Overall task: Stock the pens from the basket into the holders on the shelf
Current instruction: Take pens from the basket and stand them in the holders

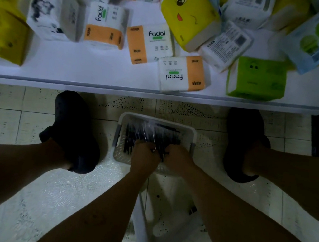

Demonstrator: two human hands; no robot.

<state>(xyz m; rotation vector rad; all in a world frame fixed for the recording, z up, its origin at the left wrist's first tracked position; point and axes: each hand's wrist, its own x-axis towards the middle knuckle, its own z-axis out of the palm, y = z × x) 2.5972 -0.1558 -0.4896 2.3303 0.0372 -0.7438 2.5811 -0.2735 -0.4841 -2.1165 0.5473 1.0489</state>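
A white perforated basket [190, 133] stands on the tiled floor between my feet, filled with several dark pens [153, 134]. Both of my hands reach down into its near half. My left hand [144, 157] has its fingers curled around a bunch of pens. My right hand [178, 159] sits close beside it, fingers also curled on dark pens where the two hands meet. The pens under my hands are hidden. No pen holders are in view.
A white shelf [101, 67] runs across the top, loaded with tissue packs [150, 43] in orange, yellow and green wrapping. My feet in dark shoes [73, 128] stand either side of the basket. A white plastic stool [163, 212] is beneath my arms.
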